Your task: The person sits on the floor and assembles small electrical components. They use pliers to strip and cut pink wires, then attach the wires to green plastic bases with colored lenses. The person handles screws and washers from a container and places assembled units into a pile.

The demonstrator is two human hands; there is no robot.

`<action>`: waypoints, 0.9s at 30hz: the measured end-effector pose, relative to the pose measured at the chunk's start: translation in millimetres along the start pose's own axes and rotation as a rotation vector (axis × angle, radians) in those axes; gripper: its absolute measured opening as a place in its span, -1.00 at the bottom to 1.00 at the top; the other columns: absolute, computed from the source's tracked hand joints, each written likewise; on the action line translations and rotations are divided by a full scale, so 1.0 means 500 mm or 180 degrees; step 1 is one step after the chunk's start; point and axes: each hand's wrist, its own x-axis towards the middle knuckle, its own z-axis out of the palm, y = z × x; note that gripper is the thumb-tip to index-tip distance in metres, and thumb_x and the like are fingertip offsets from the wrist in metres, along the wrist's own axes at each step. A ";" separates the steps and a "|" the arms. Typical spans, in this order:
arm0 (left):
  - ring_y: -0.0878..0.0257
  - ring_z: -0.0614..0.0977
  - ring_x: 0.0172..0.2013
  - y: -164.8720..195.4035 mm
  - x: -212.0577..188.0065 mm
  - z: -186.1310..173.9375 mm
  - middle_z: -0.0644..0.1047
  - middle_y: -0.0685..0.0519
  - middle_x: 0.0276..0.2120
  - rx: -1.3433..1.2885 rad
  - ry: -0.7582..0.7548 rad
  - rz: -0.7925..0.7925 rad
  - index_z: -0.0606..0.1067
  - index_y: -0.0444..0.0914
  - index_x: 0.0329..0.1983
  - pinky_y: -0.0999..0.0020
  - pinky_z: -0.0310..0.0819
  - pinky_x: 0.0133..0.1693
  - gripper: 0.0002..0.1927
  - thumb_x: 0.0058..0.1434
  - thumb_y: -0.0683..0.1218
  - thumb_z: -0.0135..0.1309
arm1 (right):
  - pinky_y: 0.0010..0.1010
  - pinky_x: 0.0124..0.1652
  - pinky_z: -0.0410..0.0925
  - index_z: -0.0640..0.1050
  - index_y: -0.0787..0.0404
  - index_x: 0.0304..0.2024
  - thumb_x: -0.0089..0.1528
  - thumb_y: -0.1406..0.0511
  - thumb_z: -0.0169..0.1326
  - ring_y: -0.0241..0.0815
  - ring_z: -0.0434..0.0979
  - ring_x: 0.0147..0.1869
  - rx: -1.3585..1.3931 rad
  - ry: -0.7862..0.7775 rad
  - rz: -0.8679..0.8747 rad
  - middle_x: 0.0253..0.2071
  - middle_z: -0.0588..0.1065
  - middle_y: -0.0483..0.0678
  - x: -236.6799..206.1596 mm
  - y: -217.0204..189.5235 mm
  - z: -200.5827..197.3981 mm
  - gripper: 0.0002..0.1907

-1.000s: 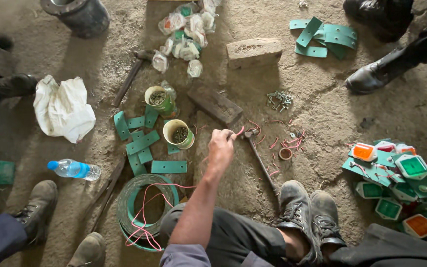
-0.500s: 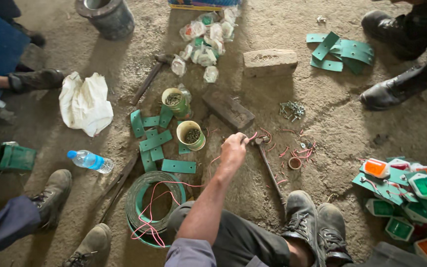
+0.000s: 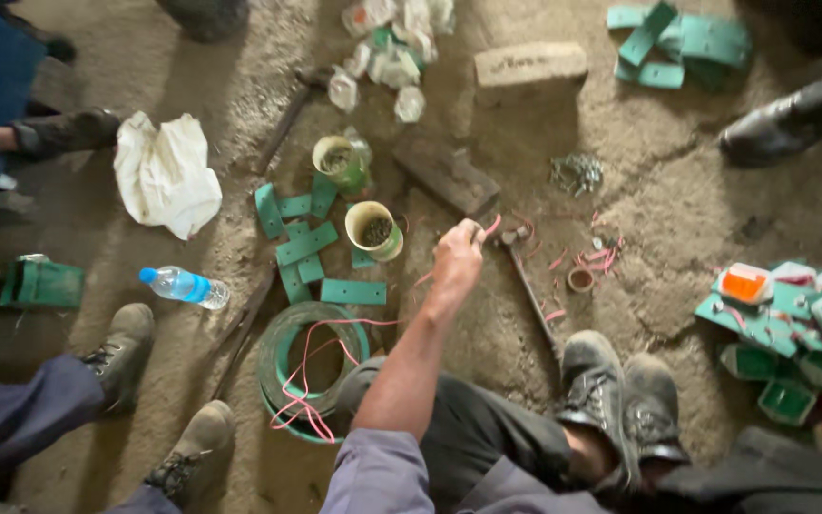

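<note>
A dusty concrete floor (image 3: pixel 677 219) is being used as the work surface. A green coil (image 3: pixel 283 366) is lying just left of the arm, pink wire spilling over it. A brick (image 3: pixel 530 65) is resting well beyond the hand. A pink wire (image 3: pixel 492 227) is being pinched by the left hand (image 3: pixel 456 259), fingertips pressed together; it is judged light and limp, best taken near its end. The right hand is not being shown.

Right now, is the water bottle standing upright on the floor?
No, the water bottle lies on its side on the dirt floor, with its blue cap toward the left.
</note>
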 end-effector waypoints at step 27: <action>0.42 0.40 -0.72 0.051 0.004 -0.026 0.47 0.15 -0.57 -0.2926 -0.1514 -0.1276 0.51 -0.23 -0.25 0.48 0.22 -0.73 -0.79 0.43 -0.02 0.02 | -0.29 0.15 0.39 0.54 0.25 0.18 0.14 0.38 0.15 -0.21 0.56 0.13 0.2092 -0.1844 0.2455 0.10 0.60 -0.01 -0.477 0.063 0.394 -0.49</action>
